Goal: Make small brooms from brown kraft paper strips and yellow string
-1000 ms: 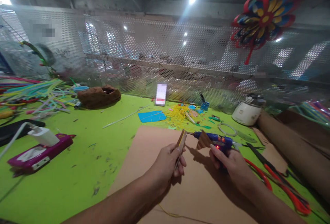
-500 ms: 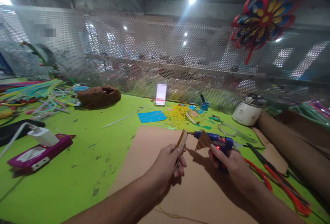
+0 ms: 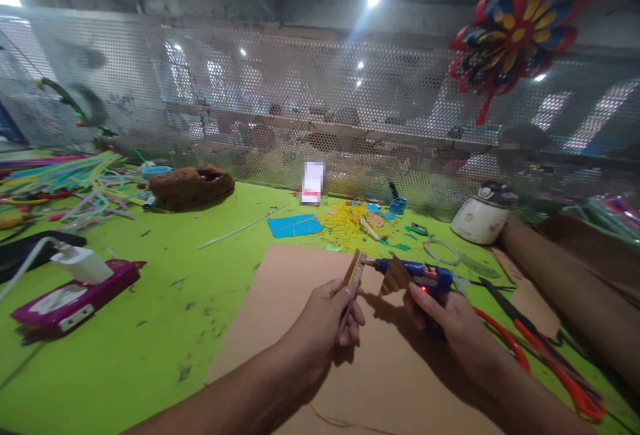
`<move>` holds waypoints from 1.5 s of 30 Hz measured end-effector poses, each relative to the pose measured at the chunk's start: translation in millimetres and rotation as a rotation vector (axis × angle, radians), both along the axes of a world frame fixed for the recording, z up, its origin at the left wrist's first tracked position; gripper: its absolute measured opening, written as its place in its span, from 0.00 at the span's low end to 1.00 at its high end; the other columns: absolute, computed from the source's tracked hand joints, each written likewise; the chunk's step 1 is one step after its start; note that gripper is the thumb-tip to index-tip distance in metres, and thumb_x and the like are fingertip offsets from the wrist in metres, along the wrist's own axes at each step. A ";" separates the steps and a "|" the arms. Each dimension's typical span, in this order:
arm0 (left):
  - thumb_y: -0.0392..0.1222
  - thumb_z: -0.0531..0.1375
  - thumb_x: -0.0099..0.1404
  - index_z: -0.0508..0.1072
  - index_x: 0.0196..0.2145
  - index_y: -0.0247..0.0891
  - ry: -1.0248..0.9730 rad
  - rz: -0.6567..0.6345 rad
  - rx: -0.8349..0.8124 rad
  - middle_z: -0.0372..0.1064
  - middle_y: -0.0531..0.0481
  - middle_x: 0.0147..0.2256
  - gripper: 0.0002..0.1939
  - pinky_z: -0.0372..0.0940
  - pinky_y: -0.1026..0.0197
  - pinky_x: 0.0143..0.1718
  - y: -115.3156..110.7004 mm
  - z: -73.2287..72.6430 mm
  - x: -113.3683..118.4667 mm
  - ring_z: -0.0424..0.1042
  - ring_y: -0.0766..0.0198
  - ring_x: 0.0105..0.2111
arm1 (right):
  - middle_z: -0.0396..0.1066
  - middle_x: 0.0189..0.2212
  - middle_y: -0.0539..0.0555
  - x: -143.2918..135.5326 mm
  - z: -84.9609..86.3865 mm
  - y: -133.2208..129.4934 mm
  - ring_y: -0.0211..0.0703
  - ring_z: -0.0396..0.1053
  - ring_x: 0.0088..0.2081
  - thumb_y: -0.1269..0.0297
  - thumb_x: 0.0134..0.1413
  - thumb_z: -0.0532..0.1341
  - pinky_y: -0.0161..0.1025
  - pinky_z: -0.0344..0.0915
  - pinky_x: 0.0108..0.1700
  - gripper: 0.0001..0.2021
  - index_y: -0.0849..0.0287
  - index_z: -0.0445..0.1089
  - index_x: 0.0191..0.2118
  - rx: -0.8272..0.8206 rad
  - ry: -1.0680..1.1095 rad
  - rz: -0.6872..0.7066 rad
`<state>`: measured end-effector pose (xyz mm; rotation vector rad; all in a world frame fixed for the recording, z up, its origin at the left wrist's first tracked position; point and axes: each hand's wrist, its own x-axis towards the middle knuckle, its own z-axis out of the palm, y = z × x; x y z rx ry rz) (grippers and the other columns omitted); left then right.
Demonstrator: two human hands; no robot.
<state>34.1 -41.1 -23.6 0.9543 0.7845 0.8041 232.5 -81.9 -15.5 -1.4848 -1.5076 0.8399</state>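
Note:
Between the fingers and thumb of my left hand (image 3: pixel 333 318) is a narrow brown cardboard strip (image 3: pixel 354 278), tilted up, with a yellow line along it. My right hand (image 3: pixel 447 321) grips a blue hot glue gun (image 3: pixel 415 269) with a small red light lit. The gun's tip points left and meets the strip near its upper end. A small piece of corrugated cardboard (image 3: pixel 396 276) also sits at my right fingers, in front of the gun. Both hands are over a large tan cardboard sheet (image 3: pixel 295 288).
Red-handled scissors (image 3: pixel 550 361) lie at right, near another person's arm (image 3: pixel 565 295) and a white jar (image 3: pixel 483 216). Yellow shreds (image 3: pixel 350 221) and a blue sheet (image 3: pixel 295 226) lie behind the cardboard. At left are a purple power strip (image 3: pixel 75 298) and a brown pouch-like object (image 3: pixel 193 188).
The glue gun's tip has shifted very slightly down along the cardboard strip. Both hands keep their hold, and little else differs.

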 end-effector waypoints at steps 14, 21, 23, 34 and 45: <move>0.45 0.54 0.63 0.65 0.37 0.34 -0.039 -0.007 -0.003 0.62 0.55 0.21 0.11 0.43 0.70 0.14 0.6 3.9 -1.9 0.58 0.75 0.15 | 0.61 0.19 0.49 5.4 -6.6 2.5 0.38 0.58 0.25 0.49 0.60 0.52 0.38 0.52 0.30 0.21 0.59 0.64 0.23 0.079 0.138 -0.067; 0.47 0.54 0.63 0.65 0.36 0.34 0.009 0.000 -0.018 0.62 0.54 0.21 0.12 0.42 0.70 0.14 0.3 1.3 -0.1 0.58 0.75 0.14 | 0.62 0.19 0.49 5.1 -8.7 1.3 0.39 0.59 0.25 0.49 0.60 0.53 0.38 0.53 0.30 0.20 0.60 0.65 0.24 0.048 0.107 -0.005; 0.46 0.54 0.63 0.65 0.36 0.33 0.002 -0.003 -0.013 0.62 0.54 0.21 0.12 0.42 0.71 0.14 -0.8 1.7 -0.1 0.58 0.75 0.14 | 0.62 0.19 0.49 3.6 -7.1 2.0 0.39 0.59 0.25 0.49 0.60 0.53 0.38 0.52 0.30 0.21 0.60 0.65 0.24 0.045 0.119 -0.013; 0.45 0.54 0.63 0.66 0.37 0.33 -0.059 -0.011 -0.027 0.64 0.52 0.22 0.11 0.45 0.70 0.16 -2.7 10.4 -3.4 0.59 0.75 0.16 | 0.63 0.20 0.49 6.8 -9.8 -0.5 0.39 0.58 0.25 0.50 0.60 0.53 0.38 0.52 0.30 0.20 0.60 0.66 0.26 -0.005 0.198 0.046; 0.46 0.56 0.63 0.67 0.38 0.34 -0.036 -0.015 -0.076 0.65 0.53 0.22 0.11 0.45 0.70 0.17 -1.9 10.0 -3.6 0.60 0.74 0.16 | 0.63 0.20 0.49 9.6 -10.2 -4.7 0.38 0.58 0.25 0.51 0.60 0.54 0.38 0.51 0.29 0.19 0.61 0.65 0.26 -0.053 0.171 0.117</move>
